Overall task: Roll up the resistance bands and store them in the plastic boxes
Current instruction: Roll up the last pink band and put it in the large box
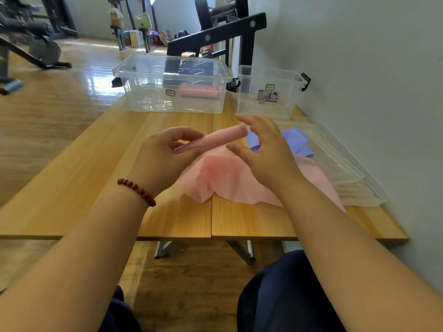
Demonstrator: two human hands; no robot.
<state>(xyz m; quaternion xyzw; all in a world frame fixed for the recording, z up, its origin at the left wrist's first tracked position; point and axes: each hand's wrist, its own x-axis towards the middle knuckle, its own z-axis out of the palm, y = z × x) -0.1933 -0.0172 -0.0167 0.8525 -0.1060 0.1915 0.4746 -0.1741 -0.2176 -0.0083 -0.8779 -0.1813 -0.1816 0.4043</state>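
On the wooden table (72,188), head view, items as follows.

Pink resistance band (215,140): partly rolled into a tube and held above the table between the two hands. Its unrolled remainder is spread in loose folds on the table below and to the right.

Left hand (165,154): grip clamped on the near, left end of the tube, thumb and fingers curled round it. A bracelet of dark red beads (136,191) sits on the wrist.

Right hand (266,149): grip apart, fingers spread and nearly straight at the far, right end of the tube. Whether they touch it cannot be told.

Purple band (294,137): unrolled, lying just behind the right hand and partly hidden by it.

Large clear box (143,97): at the far edge of the table, open-topped. It contains one finished pink roll (199,90) lying on its side toward the right end.

Small clear box (282,101): just to the right of the large one, open-topped, black latches on both ends.

Clear lids (354,185): stacked flat along the right edge of the table, near the wall.
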